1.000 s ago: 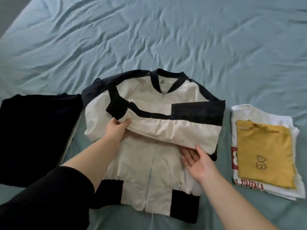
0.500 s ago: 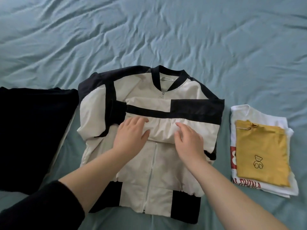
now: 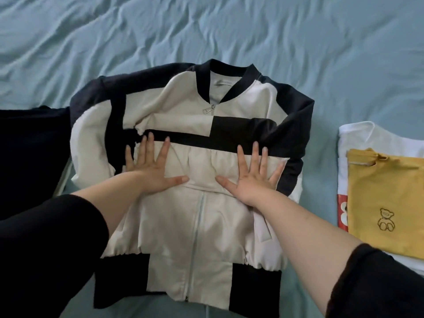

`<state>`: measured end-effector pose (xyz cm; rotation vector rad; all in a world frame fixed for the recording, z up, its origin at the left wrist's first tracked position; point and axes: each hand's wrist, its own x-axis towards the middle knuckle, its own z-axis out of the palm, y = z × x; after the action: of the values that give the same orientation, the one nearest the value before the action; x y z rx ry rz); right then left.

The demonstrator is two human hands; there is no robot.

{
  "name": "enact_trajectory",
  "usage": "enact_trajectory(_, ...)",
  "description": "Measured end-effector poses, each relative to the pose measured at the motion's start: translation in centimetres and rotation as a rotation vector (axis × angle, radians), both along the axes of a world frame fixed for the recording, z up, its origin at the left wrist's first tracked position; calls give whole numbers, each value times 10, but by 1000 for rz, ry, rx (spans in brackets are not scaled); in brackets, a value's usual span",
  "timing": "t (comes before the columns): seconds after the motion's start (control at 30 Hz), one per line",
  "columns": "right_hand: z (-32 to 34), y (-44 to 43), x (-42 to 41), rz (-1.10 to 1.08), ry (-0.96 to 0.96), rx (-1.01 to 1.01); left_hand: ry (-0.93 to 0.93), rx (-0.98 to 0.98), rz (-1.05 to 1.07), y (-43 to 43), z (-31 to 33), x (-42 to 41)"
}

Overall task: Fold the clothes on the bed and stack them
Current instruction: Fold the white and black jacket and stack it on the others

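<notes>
My left hand [image 3: 151, 171] and right hand [image 3: 254, 177] press flat, fingers [image 3: 149, 145] spread and gripping nothing, to pin the crossed sleeves [image 3: 206, 161] smooth on the jacket [image 3: 195, 237], which lies front-up on the bed [image 3: 206, 31]. A black garment [image 3: 29, 157] crowds its left edge and the folded stack [image 3: 385, 203] sits just beside its right, so the open room is beyond the collar [image 3: 229, 72].

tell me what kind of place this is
Probably a bedroom: a wrinkled blue bedsheet fills the view, a jacket lies spread on it, and a folded yellow top sits on a folded white shirt beside it.
</notes>
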<state>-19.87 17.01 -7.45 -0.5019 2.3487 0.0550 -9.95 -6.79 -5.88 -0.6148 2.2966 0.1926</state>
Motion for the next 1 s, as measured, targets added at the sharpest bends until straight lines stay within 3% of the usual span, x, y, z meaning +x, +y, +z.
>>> enact_trajectory(0.4,14,-18,-2,-85,-23,117,-21,108,-68,-2,5,-10)
enact_trajectory(0.47,26,-36,9,-241,6,65,55,160,-126,-4,25,-9)
enact_trajectory(0.53,39,-65,34,-368,97,-83,288,261,-154,-14,50,10)
enact_trajectory(0.6,54,-104,70,-387,140,-372,612,307,-51,-32,72,40)
enact_trajectory(0.67,73,-150,114,-406,65,-660,807,308,152,-58,88,70)
enact_trajectory(0.77,87,-218,162,-552,-10,-851,700,352,525,-103,96,93)
enact_trajectory(0.87,93,-265,177,-955,-224,-971,544,642,826,-132,93,95)
enact_trajectory(0.93,91,-283,172,-1160,-357,-976,492,840,875,-134,92,94)
enact_trajectory(1.0,87,-294,163,-1245,-370,-937,443,963,836,-128,96,94)
